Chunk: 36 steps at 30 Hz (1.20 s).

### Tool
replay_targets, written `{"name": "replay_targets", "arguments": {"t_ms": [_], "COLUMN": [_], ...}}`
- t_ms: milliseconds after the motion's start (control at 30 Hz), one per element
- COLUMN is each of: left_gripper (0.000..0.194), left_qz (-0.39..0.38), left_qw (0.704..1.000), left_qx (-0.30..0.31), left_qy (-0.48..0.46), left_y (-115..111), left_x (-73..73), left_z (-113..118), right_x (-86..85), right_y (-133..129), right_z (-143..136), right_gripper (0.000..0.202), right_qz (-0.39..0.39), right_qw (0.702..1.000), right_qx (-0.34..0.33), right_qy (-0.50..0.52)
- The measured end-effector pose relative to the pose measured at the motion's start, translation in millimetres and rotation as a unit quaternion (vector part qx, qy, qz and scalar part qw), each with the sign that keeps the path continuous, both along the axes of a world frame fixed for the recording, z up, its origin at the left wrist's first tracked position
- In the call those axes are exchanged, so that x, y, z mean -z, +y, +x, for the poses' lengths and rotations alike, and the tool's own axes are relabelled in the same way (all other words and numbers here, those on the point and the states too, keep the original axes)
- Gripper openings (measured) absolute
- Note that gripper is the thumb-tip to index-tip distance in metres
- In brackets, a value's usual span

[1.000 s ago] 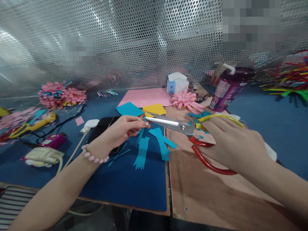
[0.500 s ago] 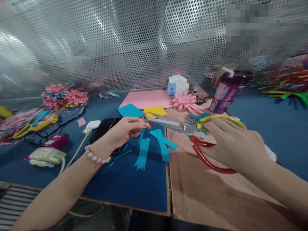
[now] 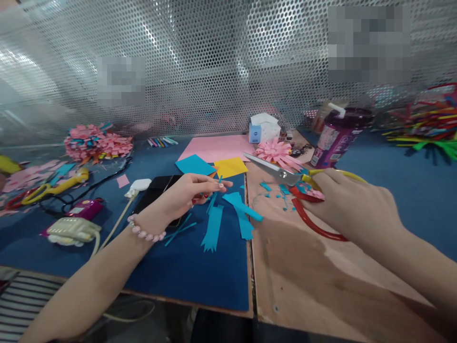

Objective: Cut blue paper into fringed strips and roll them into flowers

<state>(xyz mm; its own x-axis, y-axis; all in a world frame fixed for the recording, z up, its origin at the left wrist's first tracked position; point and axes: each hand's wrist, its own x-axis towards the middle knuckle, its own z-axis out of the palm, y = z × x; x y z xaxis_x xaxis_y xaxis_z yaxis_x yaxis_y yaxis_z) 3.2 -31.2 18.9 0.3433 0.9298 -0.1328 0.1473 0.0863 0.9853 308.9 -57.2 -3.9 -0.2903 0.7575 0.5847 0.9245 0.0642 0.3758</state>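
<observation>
My left hand point(image 3: 194, 193), with a pink bead bracelet on its wrist, pinches a thin blue paper strip point(image 3: 220, 179); part of the strip is hidden by the fingers. My right hand point(image 3: 357, 205) grips a pair of scissors point(image 3: 274, 170) by the red and yellow handles. The blades look closed and point up and left, apart from the strip. Below my left hand lie a fringed blue paper piece point(image 3: 214, 226) and crossed blue pieces point(image 3: 243, 216). Blue scraps point(image 3: 283, 189) are scattered beneath the scissors.
Behind are blue paper point(image 3: 195, 166), yellow paper point(image 3: 231, 167), a pink sheet point(image 3: 217, 145), a pink paper flower point(image 3: 273, 151) and a tissue box point(image 3: 263, 129). A purple cup point(image 3: 333, 140) with a straw stands right. A phone point(image 3: 153, 193), power strip point(image 3: 71, 232) and second scissors point(image 3: 50, 189) lie left.
My right hand has drawn the scissors right, away from my left hand, and their tips have swung upward. My left hand stays nearly in place with the strip.
</observation>
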Motion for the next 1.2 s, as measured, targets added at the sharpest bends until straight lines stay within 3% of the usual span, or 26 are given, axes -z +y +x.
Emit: {"name": "replay_targets", "arguments": {"t_ms": [167,300,667,800,1000,1200], "left_gripper": [0.023,0.025,0.033,0.033,0.036,0.038], "left_qz": [0.005,0.003,-0.024,0.007,0.016,0.054], "left_qw": [1.0,0.998,0.973,0.964,0.948,0.928], "left_qx": [-0.007,0.005,0.016,0.02,0.053,0.029], "left_qy": [0.013,0.056,0.229,0.266,0.313,0.368], "left_y": [5.8,8.7,-35.8,-42.2,-48.2,-55.9], "left_x": [-6.4,-11.2,2.6,4.9,6.3,8.4], "left_z": [-6.9,-15.0,-41.4,-41.6,-53.1,-63.7], "right_x": [-0.7,3.0,11.4,10.2,10.1,22.4], "right_y": [11.3,18.3,25.2,25.4,25.0,25.6], "right_z": [2.7,7.1,19.1,21.8,19.2,24.4], "right_gripper": [0.03,0.035,0.045,0.043,0.039,0.034], "right_qz": [-0.201,-0.29,-0.305,-0.321,-0.332,-0.273], "right_qw": [0.973,0.947,0.948,0.944,0.94,0.962], "right_qx": [0.104,0.119,0.065,0.039,0.056,0.005], "right_qy": [0.039,0.064,0.062,0.07,0.048,0.027]}}
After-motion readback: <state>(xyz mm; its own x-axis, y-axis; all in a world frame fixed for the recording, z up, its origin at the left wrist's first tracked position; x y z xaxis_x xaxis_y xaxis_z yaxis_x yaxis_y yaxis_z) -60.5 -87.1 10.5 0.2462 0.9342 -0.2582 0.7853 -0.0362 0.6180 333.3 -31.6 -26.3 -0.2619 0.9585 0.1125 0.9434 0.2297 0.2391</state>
